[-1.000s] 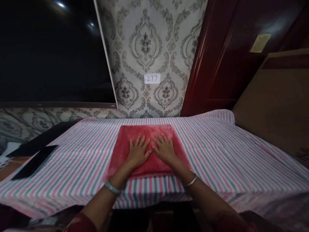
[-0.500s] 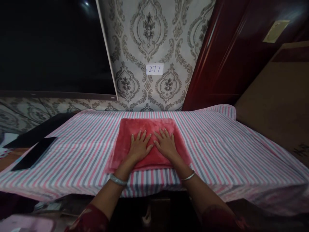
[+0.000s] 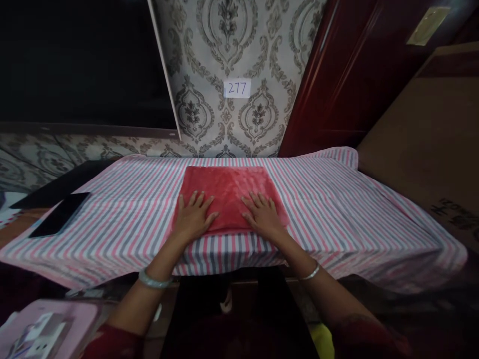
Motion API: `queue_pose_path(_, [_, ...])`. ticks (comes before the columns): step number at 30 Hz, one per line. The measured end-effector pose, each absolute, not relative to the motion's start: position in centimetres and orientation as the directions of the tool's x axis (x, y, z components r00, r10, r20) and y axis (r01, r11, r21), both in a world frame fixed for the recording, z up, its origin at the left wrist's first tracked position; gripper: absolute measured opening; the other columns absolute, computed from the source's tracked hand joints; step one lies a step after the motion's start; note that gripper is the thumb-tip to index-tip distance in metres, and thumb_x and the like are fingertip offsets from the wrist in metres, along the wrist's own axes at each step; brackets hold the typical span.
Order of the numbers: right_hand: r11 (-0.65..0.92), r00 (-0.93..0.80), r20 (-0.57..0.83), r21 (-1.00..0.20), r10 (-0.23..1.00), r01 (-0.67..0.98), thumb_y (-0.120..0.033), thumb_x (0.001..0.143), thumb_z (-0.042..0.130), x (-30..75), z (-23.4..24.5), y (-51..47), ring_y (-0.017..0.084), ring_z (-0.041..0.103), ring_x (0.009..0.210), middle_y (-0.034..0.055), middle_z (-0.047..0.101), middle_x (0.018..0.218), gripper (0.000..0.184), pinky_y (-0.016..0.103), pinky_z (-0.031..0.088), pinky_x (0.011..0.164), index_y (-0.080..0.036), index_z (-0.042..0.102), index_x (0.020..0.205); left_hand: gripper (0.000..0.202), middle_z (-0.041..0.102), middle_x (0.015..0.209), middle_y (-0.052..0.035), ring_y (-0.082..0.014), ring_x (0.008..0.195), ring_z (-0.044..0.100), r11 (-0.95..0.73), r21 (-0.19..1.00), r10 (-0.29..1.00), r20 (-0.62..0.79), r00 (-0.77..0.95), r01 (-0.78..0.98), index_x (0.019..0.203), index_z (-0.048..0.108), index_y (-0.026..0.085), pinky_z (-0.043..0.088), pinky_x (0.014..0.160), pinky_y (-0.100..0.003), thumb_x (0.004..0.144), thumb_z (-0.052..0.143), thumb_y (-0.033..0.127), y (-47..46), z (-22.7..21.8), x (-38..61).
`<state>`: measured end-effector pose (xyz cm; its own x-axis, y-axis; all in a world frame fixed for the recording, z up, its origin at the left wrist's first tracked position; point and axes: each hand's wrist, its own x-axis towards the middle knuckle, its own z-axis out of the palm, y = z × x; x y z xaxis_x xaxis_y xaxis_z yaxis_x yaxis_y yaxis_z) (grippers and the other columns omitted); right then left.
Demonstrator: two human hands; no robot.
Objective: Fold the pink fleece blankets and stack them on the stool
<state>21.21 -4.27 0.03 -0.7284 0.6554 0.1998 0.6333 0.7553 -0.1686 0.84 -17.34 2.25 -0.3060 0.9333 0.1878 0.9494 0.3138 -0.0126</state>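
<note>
A folded red plush towel (image 3: 228,192) lies in the middle of a table covered by a pink, grey and white striped cloth (image 3: 337,209). My left hand (image 3: 193,217) rests flat on the towel's near left corner, fingers spread. My right hand (image 3: 264,215) lies flat on the near right corner, fingers spread too. Neither hand holds anything. Each wrist wears a bangle.
A dark flat object (image 3: 60,219) lies at the table's left end. On the patterned wall behind, a paper label (image 3: 237,89) reads 277. A dark red door (image 3: 337,75) and a brown cardboard box (image 3: 430,129) stand at the right. A pink item (image 3: 45,331) sits lower left.
Both hands have slid apart and toward me, from the towel's middle to its near corners. The view has tilted downward.
</note>
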Motion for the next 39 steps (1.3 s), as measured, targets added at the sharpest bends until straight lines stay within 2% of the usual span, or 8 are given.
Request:
queue_pose_path(6, [0.750, -0.685, 0.325, -0.144, 0.652, 0.645, -0.046, 0.102, 0.038, 21.7, -2.1, -5.3, 0.029, 0.020, 0.150, 0.0007, 0.032, 0.162, 0.052, 0.055, 0.014, 0.119, -0.034, 0.041, 0.152, 0.059, 0.032, 0.162, -0.0096, -0.0335, 0.151, 0.023, 0.336, -0.036, 0.923, 0.214, -0.321, 0.941, 0.152, 0.040, 0.024, 0.022, 0.118, -0.062, 0.099, 0.035, 0.049, -18.8, 0.3, -0.2])
queue_pose_path(16, [0.848, -0.770, 0.372, -0.107, 0.518, 0.519, -0.048, 0.097, 0.047, 25.2, -3.1, -5.0, 0.027, 0.024, 0.149, 0.0045, 0.034, 0.161, 0.060, 0.048, 0.014, 0.120, -0.027, 0.040, 0.153, 0.057, 0.038, 0.159, -0.0100, -0.0305, 0.149, 0.029, 0.261, -0.048, 0.932, 0.271, -0.239, 0.964, 0.149, 0.045, 0.022, 0.024, 0.120, -0.056, 0.098, 0.038, 0.049, -20.6, -0.1, -1.1])
queue_pose_path(21, [0.789, -0.714, 0.366, -0.108, 0.597, 0.604, -0.034, 0.093, 0.050, 28.8, -4.2, -3.6, 0.029, 0.023, 0.149, 0.0063, 0.034, 0.161, 0.062, 0.054, 0.022, 0.118, -0.026, 0.038, 0.153, 0.069, 0.035, 0.161, -0.0092, -0.0301, 0.152, 0.020, 0.119, -0.023, 0.948, 0.299, -0.107, 0.993, 0.150, 0.043, 0.022, 0.025, 0.121, -0.049, 0.090, 0.053, 0.056, -24.0, -1.2, -3.3])
queue_pose_path(24, [0.768, -0.672, 0.396, -0.159, 0.626, 0.621, -0.026, 0.089, 0.050, 29.9, -5.0, -2.6, 0.030, 0.022, 0.150, 0.0091, 0.027, 0.164, 0.065, 0.050, 0.031, 0.115, -0.023, 0.039, 0.153, 0.065, 0.031, 0.162, -0.0096, -0.0305, 0.153, 0.018, 0.130, 0.002, 0.944, 0.305, -0.125, 0.991, 0.148, 0.044, 0.021, 0.025, 0.122, -0.047, 0.090, 0.056, 0.045, -25.0, -1.3, -4.0])
queue_pose_path(30, [0.778, -0.669, 0.397, -0.292, 0.628, 0.557, -0.015, 0.085, 0.042, 30.3, -5.8, -1.9, 0.026, 0.040, 0.142, 0.0124, 0.020, 0.165, 0.069, 0.042, 0.042, 0.109, -0.019, 0.036, 0.154, 0.065, 0.019, 0.166, -0.0087, -0.0240, 0.146, 0.037, 0.150, 0.122, 0.950, 0.258, -0.177, 0.981, 0.153, 0.035, 0.018, 0.038, 0.116, -0.035, 0.088, 0.043, 0.018, -25.3, -1.5, -3.7])
queue_pose_path(34, [0.817, -0.676, 0.462, -0.257, 0.573, 0.517, -0.019, 0.086, 0.045, 31.1, -5.9, -2.0, 0.029, 0.039, 0.142, 0.0110, 0.028, 0.163, 0.071, 0.048, 0.040, 0.111, -0.024, 0.034, 0.155, 0.062, 0.026, 0.164, -0.0107, -0.0296, 0.146, 0.035, 0.176, 0.085, 0.943, 0.270, -0.193, 0.981, 0.151, 0.040, 0.019, 0.038, 0.116, -0.047, 0.089, 0.045, 0.021, -26.0, -1.0, -3.3])
queue_pose_path(37, [0.815, -0.624, 0.550, -0.212, 0.555, 0.539, -0.034, 0.091, 0.050, 30.6, -5.0, -3.3, 0.035, 0.028, 0.147, 0.0132, 0.032, 0.161, 0.067, 0.059, 0.032, 0.113, -0.024, 0.033, 0.155, 0.063, 0.035, 0.160, -0.0127, -0.0368, 0.149, 0.025, 0.196, 0.001, 0.927, 0.327, -0.186, 0.981, 0.149, 0.042, 0.019, 0.025, 0.118, -0.063, 0.089, 0.053, 0.034, -25.9, 0.5, -1.5])
queue_pose_path(39, [0.813, -0.610, 0.573, -0.192, 0.548, 0.550, -0.037, 0.095, 0.047, 29.0, -3.9, -4.8, 0.035, 0.024, 0.149, 0.0141, 0.034, 0.160, 0.065, 0.061, 0.027, 0.114, -0.023, 0.031, 0.156, 0.066, 0.035, 0.160, -0.0141, -0.0346, 0.151, 0.021, 0.163, -0.025, 0.917, 0.374, -0.142, 0.986, 0.151, 0.039, 0.017, 0.018, 0.120, -0.063, 0.090, 0.052, 0.038, -24.9, 1.4, 0.8])
